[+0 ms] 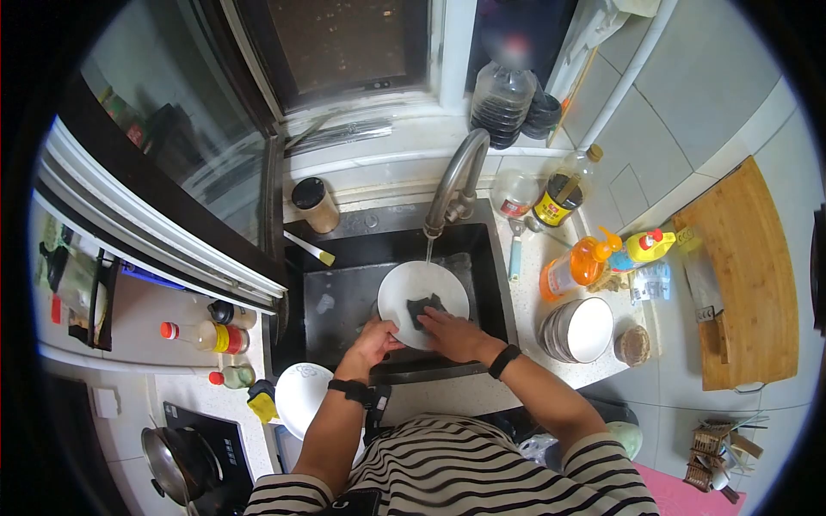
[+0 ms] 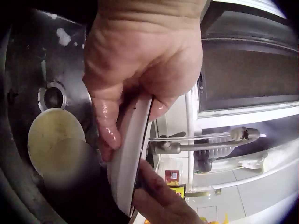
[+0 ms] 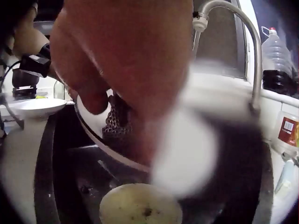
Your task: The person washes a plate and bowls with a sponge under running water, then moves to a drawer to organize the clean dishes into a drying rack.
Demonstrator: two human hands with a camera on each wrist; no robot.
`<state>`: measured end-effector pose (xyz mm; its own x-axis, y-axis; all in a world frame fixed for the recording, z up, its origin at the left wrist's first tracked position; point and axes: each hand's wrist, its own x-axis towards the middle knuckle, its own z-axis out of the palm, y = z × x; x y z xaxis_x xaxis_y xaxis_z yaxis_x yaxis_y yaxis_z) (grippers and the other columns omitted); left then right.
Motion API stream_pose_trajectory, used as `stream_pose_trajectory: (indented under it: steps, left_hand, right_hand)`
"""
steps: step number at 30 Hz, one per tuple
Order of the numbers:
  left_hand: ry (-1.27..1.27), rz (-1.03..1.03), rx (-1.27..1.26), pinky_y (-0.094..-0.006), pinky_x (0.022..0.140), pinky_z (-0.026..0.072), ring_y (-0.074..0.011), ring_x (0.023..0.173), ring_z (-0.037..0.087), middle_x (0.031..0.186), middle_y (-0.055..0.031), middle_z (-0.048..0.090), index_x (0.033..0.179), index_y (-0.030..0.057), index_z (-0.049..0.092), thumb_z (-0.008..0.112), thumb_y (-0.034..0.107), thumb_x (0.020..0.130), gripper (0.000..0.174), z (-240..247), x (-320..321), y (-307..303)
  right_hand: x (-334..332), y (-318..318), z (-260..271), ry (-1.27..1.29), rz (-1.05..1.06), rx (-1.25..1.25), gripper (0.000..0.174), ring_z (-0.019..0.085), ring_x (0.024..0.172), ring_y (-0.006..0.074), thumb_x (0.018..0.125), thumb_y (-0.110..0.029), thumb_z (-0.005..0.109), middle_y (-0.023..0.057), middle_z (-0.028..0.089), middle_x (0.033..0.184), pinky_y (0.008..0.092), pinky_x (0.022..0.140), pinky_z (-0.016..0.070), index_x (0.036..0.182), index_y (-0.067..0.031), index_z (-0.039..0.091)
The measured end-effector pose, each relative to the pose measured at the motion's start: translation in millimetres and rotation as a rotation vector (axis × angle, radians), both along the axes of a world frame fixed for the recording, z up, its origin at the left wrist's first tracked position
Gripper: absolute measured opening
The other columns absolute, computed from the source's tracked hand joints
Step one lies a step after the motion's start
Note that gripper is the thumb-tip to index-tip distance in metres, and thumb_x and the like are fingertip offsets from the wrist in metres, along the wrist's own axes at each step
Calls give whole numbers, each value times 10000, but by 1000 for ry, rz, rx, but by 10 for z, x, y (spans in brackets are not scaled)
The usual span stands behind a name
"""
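Note:
A white plate (image 1: 400,285) is tilted over the dark sink (image 1: 344,288), beneath the thin stream from the faucet (image 1: 460,176). My left hand (image 1: 375,340) grips the plate's near left rim, thumb on one face and wet fingers on the other, as the left wrist view shows. On the plate's inner face, my right hand (image 1: 460,337) holds a dark mesh scrubbing cloth (image 3: 116,122) against the surface; the hand hides part of the cloth. Below the plate, a round yellowish dish (image 2: 56,135) lies in the sink near the drain (image 2: 52,97).
Stacked white bowls (image 1: 585,331), an orange pump bottle (image 1: 572,268) and a peeler-like tool with a pale blue handle (image 1: 515,258) stand or lie right of the sink. Another white plate (image 1: 301,400) sits at the left front. A brown-bodied jar (image 1: 316,206) stands behind the sink.

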<state>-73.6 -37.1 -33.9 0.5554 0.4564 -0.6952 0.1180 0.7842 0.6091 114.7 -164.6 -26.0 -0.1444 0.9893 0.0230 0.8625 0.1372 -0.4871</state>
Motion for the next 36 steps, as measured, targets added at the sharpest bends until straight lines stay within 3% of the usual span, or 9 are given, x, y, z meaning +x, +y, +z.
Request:
stream_pose_trajectory:
  steps: [2,6,9,12,16,23,26,32,36]
  left_hand:
    - [-2,-15,-7,-462,771,524,-299,902,633,1051,-141,593,1213,-14,377,523,9,755,482,32,-70,19]
    - [105,-162,78,-446,793,520,-284,908,625,1069,-140,578,1228,0,393,517,40,749,496,74,-28,-11]
    - [116,-239,95,-442,795,520,-275,894,629,1052,-134,588,1223,4,402,510,33,760,476,141,38,-88]
    - [115,-262,71,-435,789,523,-266,878,631,1030,-124,594,1218,14,413,500,19,771,456,149,45,-128]
    - [78,-209,68,-379,714,545,-247,841,639,1011,-117,600,1156,7,447,513,-15,762,400,116,5,-145]
    - [129,-153,187,-353,748,516,-215,879,605,1026,-93,596,1164,32,476,509,35,787,378,66,-11,-84]
    - [105,-120,199,-354,750,517,-218,878,606,1034,-96,592,1183,34,456,510,43,790,397,118,14,-16]
    - [65,-62,107,-361,746,521,-233,863,612,1031,-120,581,1159,6,452,529,31,773,394,131,-10,-30]
    - [25,-126,77,-380,735,532,-244,859,617,1019,-122,581,1143,-9,455,542,15,760,394,11,-44,-11]
  right_hand:
    - [118,-45,-134,-165,25,-98,507,566,1044,407,846,-132,517,292,369,1341,434,902,472,1300,19,350]
    - [135,223,-14,10,-247,-489,533,566,1026,439,808,-74,486,388,331,1312,472,847,486,1287,68,299]
    - [63,487,-83,163,-363,-380,530,521,1096,445,799,-53,486,379,311,1336,448,906,458,1286,78,326]
    - [-118,581,-152,20,-122,86,523,452,1198,415,787,-26,482,348,271,1388,409,983,405,1285,86,365]
    - [-203,519,-5,-76,57,41,492,410,1263,337,821,-76,464,250,232,1458,395,1019,366,1293,54,407]
    - [115,447,-139,-397,-491,-130,296,516,1072,336,865,-155,465,192,434,1274,473,877,466,1109,6,515]
    - [212,378,-212,-169,-563,-331,308,530,1056,355,850,-134,481,190,467,1218,483,849,486,1125,4,509]
    - [355,348,-102,-24,-649,-233,333,529,1050,373,826,-79,501,188,494,1178,431,917,457,1153,-15,508]
    - [359,414,-2,-109,-493,10,323,518,1065,354,807,-59,502,186,505,1182,398,893,467,1126,-21,535]
